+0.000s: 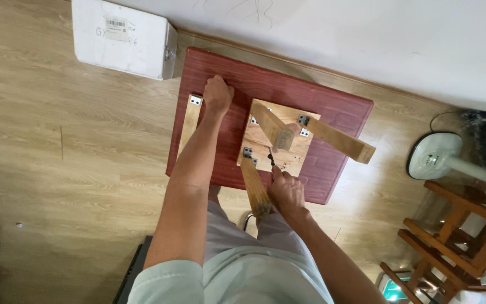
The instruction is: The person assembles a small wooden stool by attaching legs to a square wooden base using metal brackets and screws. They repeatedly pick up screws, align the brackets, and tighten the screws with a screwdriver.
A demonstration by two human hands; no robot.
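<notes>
- Our left hand rests curled on the table.
- Our right hand grips a screwdriver.
- The stool looks stiff, light; grip a leg.

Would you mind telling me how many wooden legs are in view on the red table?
4. Three stand on the square wooden seat: near leg, middle leg, right leg. A loose leg lies by the left hand. Others may be hidden.
</notes>
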